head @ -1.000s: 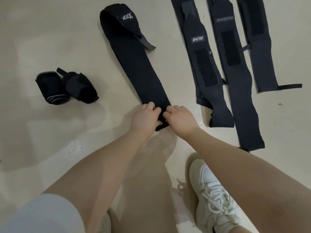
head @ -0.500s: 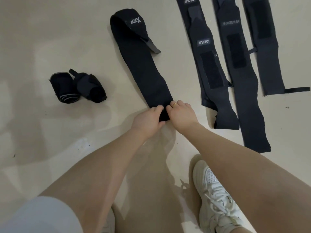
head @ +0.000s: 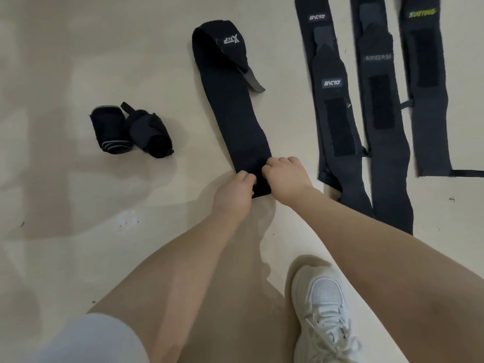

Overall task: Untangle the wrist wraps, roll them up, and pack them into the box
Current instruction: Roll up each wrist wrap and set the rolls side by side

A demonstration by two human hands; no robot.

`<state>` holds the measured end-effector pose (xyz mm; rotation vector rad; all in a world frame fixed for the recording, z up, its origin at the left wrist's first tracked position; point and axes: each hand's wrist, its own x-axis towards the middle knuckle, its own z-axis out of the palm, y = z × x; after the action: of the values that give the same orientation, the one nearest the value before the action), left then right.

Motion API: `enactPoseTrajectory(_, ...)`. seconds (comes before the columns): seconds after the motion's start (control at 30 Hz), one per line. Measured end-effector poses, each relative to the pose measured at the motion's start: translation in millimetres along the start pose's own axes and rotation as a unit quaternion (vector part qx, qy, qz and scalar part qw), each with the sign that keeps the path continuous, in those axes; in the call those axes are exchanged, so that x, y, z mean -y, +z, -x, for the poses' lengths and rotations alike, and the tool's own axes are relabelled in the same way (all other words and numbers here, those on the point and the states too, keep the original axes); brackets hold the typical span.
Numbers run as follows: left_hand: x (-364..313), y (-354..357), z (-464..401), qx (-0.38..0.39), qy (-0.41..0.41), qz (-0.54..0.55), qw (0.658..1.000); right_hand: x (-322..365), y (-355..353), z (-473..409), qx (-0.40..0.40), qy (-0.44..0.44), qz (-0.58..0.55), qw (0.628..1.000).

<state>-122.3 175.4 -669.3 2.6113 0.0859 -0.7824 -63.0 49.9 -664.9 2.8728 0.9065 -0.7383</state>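
A long black wrist wrap (head: 230,106) lies flat on the pale floor, its far end folded over with a white logo and a grey strap. At its near end my left hand (head: 233,193) and my right hand (head: 284,174) pinch a small rolled fold of the fabric between them. Two rolled-up wraps (head: 131,131) sit side by side on the floor to the left. To the right lie three flat wraps: one with a white logo patch (head: 334,100), a middle one (head: 383,132) and one with yellow lettering (head: 424,87). No box is in view.
My white sneaker (head: 324,318) stands on the floor below my right forearm. A thin black strap (head: 468,173) sticks out from the rightmost wrap toward the right edge. Pale floor (head: 65,61) stretches to the left and far side.
Both hands have worked the near end of the wrap into a small roll and moved slightly up along it. The camera view has shifted, showing more of the wraps on the right.
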Motion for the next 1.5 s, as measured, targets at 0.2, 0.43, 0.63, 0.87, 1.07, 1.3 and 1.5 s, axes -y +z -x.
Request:
enactPoseTrajectory(0.2,-5.2,5.7,-3.1,-0.018,-0.025,-0.053,0.998,-12.9,-1.5,-2.9,0.051,-0.108,0.064,0.991)
enactPoseTrajectory(0.43,-5.1,4.6,-5.7,0.000,-0.072,0.028,0.997,-17.5,0.7,-11.7,0.060,-0.111,0.002,0.992)
enactPoseTrajectory(0.63,-6.5,-2.3,-6.0,-0.045,-0.108,0.101,0.988,-29.9,0.5,-19.7,0.083,0.028,-0.326,0.941)
enactPoseTrajectory(0.87,-4.4,-3.1,-9.8,-0.058,0.003,-0.122,0.991,-23.6,8.7,-17.8,-0.013,0.053,-0.302,0.952)
enactPoseTrajectory(1.07,-0.4,-0.6,-14.3,-0.071,-0.008,-0.098,0.993,-20.4,-1.8,-25.1,-0.042,0.006,-0.123,0.992)
enactPoseTrajectory(1.3,9.1,-24.4,-31.3,-0.026,-0.092,0.069,0.993,-33.5,0.7,-25.1,0.012,-0.034,-0.229,0.973)
enactPoseTrajectory(1.5,8.5,-29.5,-40.0,-0.120,-0.127,0.083,0.981,-20.4,3.5,-31.7,-0.048,0.081,-0.304,0.948)
